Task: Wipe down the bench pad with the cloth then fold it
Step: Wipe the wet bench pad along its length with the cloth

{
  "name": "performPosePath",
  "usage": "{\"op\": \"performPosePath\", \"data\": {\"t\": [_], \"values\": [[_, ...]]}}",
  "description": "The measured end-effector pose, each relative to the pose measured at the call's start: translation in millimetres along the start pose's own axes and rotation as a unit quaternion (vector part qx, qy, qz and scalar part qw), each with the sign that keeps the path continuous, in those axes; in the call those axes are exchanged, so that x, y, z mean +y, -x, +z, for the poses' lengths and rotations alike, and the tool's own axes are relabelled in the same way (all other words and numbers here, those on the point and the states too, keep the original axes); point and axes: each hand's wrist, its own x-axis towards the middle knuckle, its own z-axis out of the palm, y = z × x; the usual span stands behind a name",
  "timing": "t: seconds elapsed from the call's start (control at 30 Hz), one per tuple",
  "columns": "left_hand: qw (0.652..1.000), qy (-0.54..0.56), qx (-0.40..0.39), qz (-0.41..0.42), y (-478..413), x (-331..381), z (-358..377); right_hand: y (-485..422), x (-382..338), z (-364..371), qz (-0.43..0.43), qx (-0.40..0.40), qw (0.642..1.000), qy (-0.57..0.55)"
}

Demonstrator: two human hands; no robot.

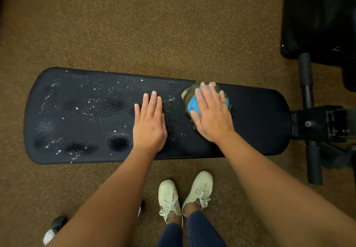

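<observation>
"Looking down through the head view, what occupies the centre?" asks the reader.

"A black bench pad [77,111], the padded top of the counter, set crosswise above a brown speckled floor [154,25]. Its left half carries scattered droplets [57,92] and dull wet patches. The right end looks plain and dry."

"Where is the cloth?"

"The cloth [189,94], camouflage green with a blue part showing, sits bunched on the pad right of its middle, near the far edge. The right hand [212,115] lies flat on top of it, fingers straight and slightly spread, resting on it rather than gripping. The thumb lies at the cloth's near side."

"And the other hand?"

"The left hand [149,123] lies palm down on the bare pad just left of the cloth and apart from it. Its fingers are straight and close together, holding nothing. Both forearms are bare."

"What surrounds the pad?"

"At the right end is the counter's black metal frame [317,125], with bolts and foam-covered bars. Beyond it, at upper right, is a second black padded piece [317,15] bearing a white mark. Below the pad's near edge stand two pale laced shoes [199,189] under dark blue trouser legs [200,229]. At lower left, partly behind the left forearm, a small black and silver object [54,229] lies on the floor; what it is cannot be told."
</observation>
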Motion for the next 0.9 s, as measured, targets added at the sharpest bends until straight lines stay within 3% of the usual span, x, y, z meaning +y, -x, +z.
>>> {"op": "performPosePath", "data": {"t": [0.1, 0.2, 0.3, 0.4, 0.47, 0.53, 0.7, 0.8, 0.9], "values": [[1.0, 0.001, 0.002, -0.008, -1, -1, 1, -30, -30, -4, 0.077, -0.009, 0.997, -0.018], [1.0, 0.006, 0.006, -0.018, 0, -2, 2, -33, -52, -3, -0.037, -0.026, 0.999, -0.013], [1.0, 0.002, 0.01, -0.025, -1, -3, 1, -19, -28, -3, -0.123, -0.028, 0.992, -0.007], [0.999, -0.008, 0.01, -0.033, 0, -7, -1, -23, -11, -3, -0.073, -0.023, 0.997, -0.007], [0.999, -0.01, 0.011, -0.034, 0, -8, 0, -34, -28, -4, -0.007, -0.015, 1.0, -0.016], [0.999, -0.007, 0.012, -0.038, -1, -8, 1, -39, -49, -3, 0.007, -0.016, 0.999, -0.026], [0.999, 0.003, 0.016, -0.041, 0, -8, 2, -20, -22, -3, -0.165, -0.038, 0.986, -0.006], [0.999, -0.002, 0.018, -0.043, 0, -8, 1, -31, -7, -6, -0.087, -0.024, 0.996, -0.018], [0.999, -0.004, 0.019, -0.046, -1, -9, 2, -48, -37, -6, 0.0, -0.013, 1.0, -0.022]]}}
